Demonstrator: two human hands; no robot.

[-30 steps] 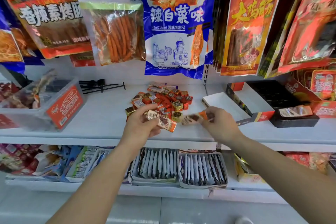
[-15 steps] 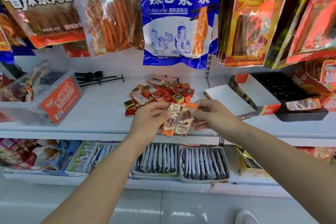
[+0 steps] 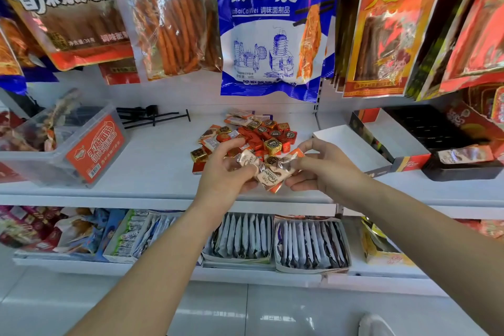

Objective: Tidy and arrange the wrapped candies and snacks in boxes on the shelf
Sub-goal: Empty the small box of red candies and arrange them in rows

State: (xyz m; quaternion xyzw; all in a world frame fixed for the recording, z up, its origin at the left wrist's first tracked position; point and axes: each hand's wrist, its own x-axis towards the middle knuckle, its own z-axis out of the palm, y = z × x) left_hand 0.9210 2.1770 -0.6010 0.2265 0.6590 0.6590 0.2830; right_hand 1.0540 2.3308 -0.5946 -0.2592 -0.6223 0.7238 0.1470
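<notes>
A few flat, silvery-white candy sachets with orange ends and brown script lettering (image 3: pixel 268 173) are held between both hands just above the front edge of the white metal shelf (image 3: pixel 152 161); the wrappers are crinkled and glossy, overlapping one another at angles so that their exact number cannot be told. The left hand (image 3: pixel 227 172) pinches the left end of the bunch with thumb and fingers closed on it, and the right hand (image 3: pixel 324 169) grips the right end, thumb on top and fingers curled beneath. Directly behind the hands, a loose pile of small square candies in red, orange and gold foil (image 3: pixel 256 136) lies on the shelf, mixed with a few more of the long sachets at its far side. To the right stands an open cardboard display box with a white inside and a red and black rim (image 3: pixel 381 139), and beyond it a black plastic tray (image 3: pixel 461 169) with one similar sachet lying on top. To the left sits a clear plastic tub with an orange label (image 3: pixel 71 144), holding wrapped snacks. Large printed snack bags (image 3: pixel 272 24) hang above, and on the lower shelf, cardboard trays hold upright rows of white sachets (image 3: pixel 308 243).
</notes>
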